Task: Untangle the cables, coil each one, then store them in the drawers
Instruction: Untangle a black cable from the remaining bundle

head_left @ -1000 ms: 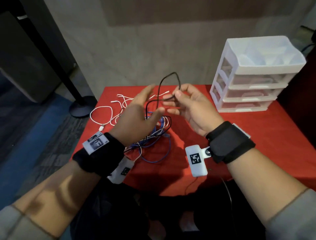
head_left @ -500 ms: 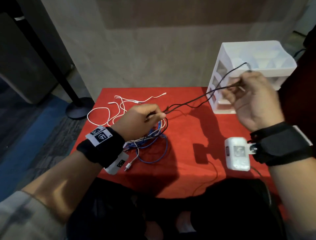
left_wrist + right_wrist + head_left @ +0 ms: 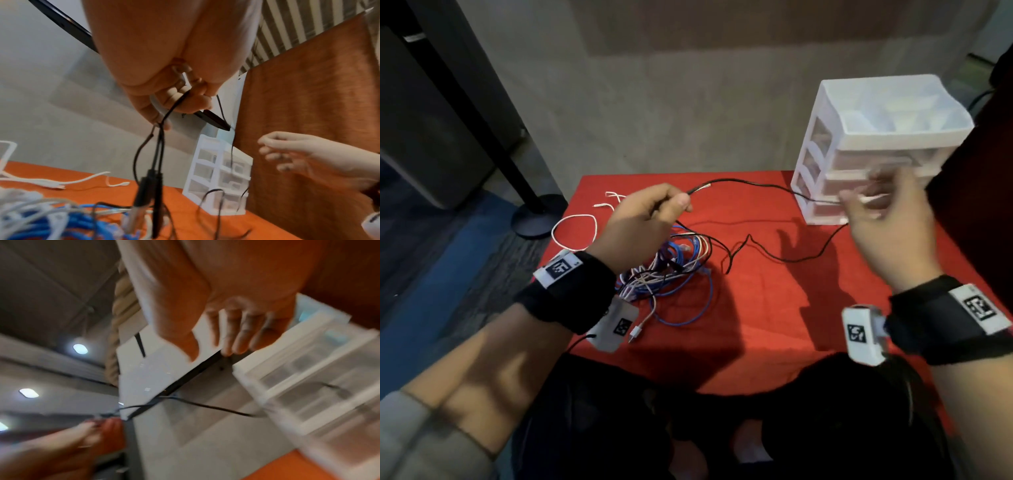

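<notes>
While the left hand (image 3: 645, 222) pinches the black cable (image 3: 750, 186) above the tangle (image 3: 671, 270) and the blurred right hand (image 3: 887, 219) reaches out—its grip unreadable—untangling continues on the counter (image 3: 774, 308); coiling likely follows.

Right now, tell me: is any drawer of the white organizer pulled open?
No. In the head view all three drawers of the white organizer sit flush with its frame, while the black cable runs past in front of it.

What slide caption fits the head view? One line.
Left hand pinches black cable stretched toward right hand before white drawers.
</notes>
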Demonstrator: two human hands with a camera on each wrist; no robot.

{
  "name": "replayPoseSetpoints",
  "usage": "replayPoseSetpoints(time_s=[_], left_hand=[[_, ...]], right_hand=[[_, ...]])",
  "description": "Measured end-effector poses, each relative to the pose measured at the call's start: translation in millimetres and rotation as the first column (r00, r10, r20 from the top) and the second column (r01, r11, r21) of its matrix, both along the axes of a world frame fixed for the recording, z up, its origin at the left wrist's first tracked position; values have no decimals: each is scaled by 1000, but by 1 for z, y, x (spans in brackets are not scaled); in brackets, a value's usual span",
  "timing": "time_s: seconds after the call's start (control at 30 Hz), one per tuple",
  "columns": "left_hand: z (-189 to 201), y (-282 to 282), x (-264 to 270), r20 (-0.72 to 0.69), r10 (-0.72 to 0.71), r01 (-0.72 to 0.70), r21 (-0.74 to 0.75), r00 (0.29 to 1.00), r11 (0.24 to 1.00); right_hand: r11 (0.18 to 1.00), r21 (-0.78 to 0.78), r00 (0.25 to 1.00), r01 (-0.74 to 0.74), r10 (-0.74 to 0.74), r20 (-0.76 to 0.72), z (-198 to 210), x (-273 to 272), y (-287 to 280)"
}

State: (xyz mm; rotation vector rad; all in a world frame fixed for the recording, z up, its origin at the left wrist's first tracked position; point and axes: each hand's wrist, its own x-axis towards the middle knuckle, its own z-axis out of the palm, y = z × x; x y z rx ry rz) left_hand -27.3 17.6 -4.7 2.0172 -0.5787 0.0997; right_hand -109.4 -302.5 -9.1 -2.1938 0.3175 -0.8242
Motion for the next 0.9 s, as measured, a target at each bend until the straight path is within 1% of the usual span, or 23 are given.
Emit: replayPoseSetpoints(time_s=[0.03, 0.07, 0.1, 0.13, 0.17, 0.2, 0.23, 0.3, 0.33, 0.4, 0.47, 0.53, 0.6, 0.63, 0.67, 0.7, 0.77, 0.8, 0.83, 0.87, 0.9], left_hand=[[3, -8, -5, -3, -30, 30, -3, 1000, 1000], [7, -16, -11, -13, -67, 67, -11, 998, 998], [10, -23, -16, -23, -115, 115, -24, 993, 993], [12, -29, -20, -26, -165, 165, -33, 986, 986], [13, -34, -23, -26, -201, 201, -33, 979, 979], [14, -37, -26, -26, -224, 223, -30, 974, 974], [15, -38, -27, -35, -230, 229, -30, 973, 973], [12, -33, -26, -72, -195, 196, 2, 978, 981], [8, -28, -24, -96, -158, 162, 39, 983, 986], [0, -18, -21, -120, -95, 110, 125, 988, 986], [-7, -11, -19, -142, -74, 98, 166, 987, 981], [-9, -12, -20, -162, -76, 105, 175, 984, 979], [-8, -19, -21, -200, -98, 129, 150, 975, 980], [-6, -22, -22, -247, -131, 162, 106, 960, 981], [-4, -24, -24, -319, -184, 207, 40, 930, 977], [-2, -26, -27, -406, -258, 260, -52, 877, 964], [3, -29, -36, -553, -427, 335, -265, 716, 904], [7, -31, -42, -598, -482, 334, -349, 640, 876], [10, -35, -48, -629, -514, 307, -414, 584, 857], [9, -39, -51, -653, -524, 256, -466, 547, 847], [9, -43, -54, -667, -522, 196, -503, 532, 842]], right_hand=[[991, -62, 992, -120, 123, 43, 0, -3, 17], [963, -130, 969, -235, 242, 45, 2, -8, 39], [922, -199, 940, -331, 341, 17, 1, -10, 57], [881, -259, 915, -396, 403, -29, 3, -11, 75], [856, -290, 901, -429, 430, -64, 1, -9, 86], [851, -298, 900, -432, 430, -76, 0, -6, 94], [858, -273, 897, -435, 439, -50, 0, -3, 96], [885, -119, 892, -450, 453, 0, 2, 2, 89], [903, -43, 904, -427, 428, 17, 3, 5, 81], [934, 52, 936, -353, 353, 18, 4, 8, 63], [954, 85, 957, -288, 290, -11, 3, 9, 50], [967, 91, 970, -238, 241, -26, 1, 9, 43], [973, 95, 977, -212, 214, -10, 0, 8, 41], [974, 104, 979, -202, 203, 1, -1, 8, 40], [975, 107, 981, -192, 193, 4, -1, 8, 40], [978, 97, 983, -185, 186, -3, -2, 8, 39], [981, 35, 981, -189, 190, -37, -5, 7, 40], [979, 3, 978, -204, 203, -53, -6, 7, 42], [975, -18, 974, -220, 218, -66, -7, 7, 44], [972, -27, 970, -235, 232, -76, -8, 7, 46], [969, -33, 967, -246, 243, -82, -9, 7, 48]])
